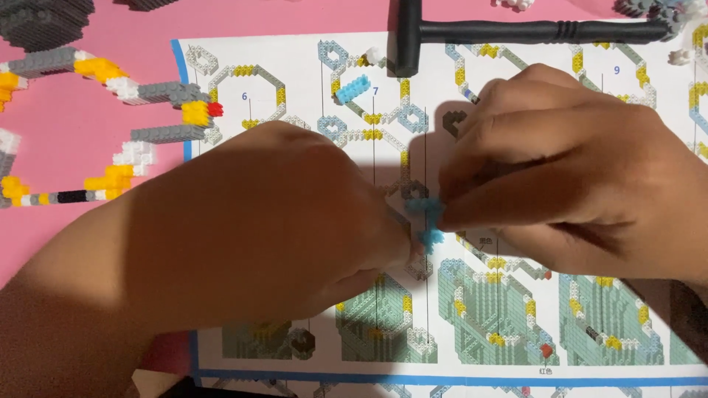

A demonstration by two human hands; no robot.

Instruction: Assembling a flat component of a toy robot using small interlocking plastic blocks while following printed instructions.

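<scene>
My left hand point(243, 228) and my right hand point(568, 169) meet over a printed building-instruction sheet point(295, 81). Between their fingertips sits a small cluster of light blue micro bricks point(428, 217); both hands pinch it, the left from the left side, the right from the right. Most of the cluster is hidden by my fingers. A loose light blue brick piece point(352, 88) lies on the sheet above my left hand.
A black hammer-shaped tool point(516, 31) lies across the sheet's top edge. A partly built chain of grey, yellow, white and red bricks point(147, 110) rests on the pink surface point(88, 214) at left. More brick pieces point(686, 29) sit top right.
</scene>
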